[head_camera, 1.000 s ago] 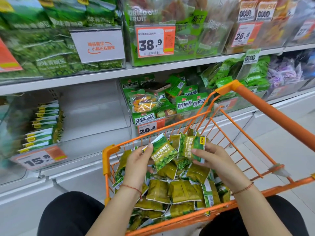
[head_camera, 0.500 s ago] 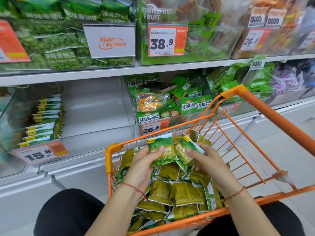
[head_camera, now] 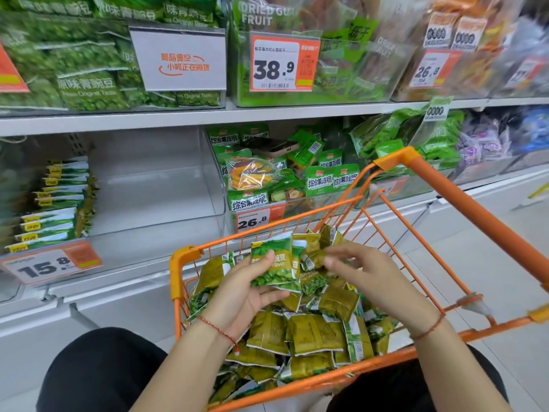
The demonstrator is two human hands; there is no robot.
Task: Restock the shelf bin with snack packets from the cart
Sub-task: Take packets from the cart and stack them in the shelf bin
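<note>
An orange wire cart (head_camera: 463,200) in front of me holds a heap of green and olive snack packets (head_camera: 312,334). My left hand (head_camera: 243,295) grips a small stack of green pea packets (head_camera: 274,263) upright above the heap, thumb across the front. My right hand (head_camera: 365,272) hovers just right of that stack, blurred, its fingers bent over the olive packets at the cart's far end; whether it holds one is unclear. The clear shelf bin (head_camera: 154,185) to the left has a row of packets (head_camera: 56,200) standing at its left end.
A neighbouring bin (head_camera: 282,179) of green fruit-crisp bags sits behind the cart, with a phone lying on top. Upper shelf (head_camera: 267,113) bins are packed with green bags. Price tags 15.8 (head_camera: 50,261) and 26.8 hang on the bin fronts. White floor lies to the right.
My right hand passed its packet onto the stack in my left hand and drew back to the right. The left hand now grips the gathered packets more upright.
</note>
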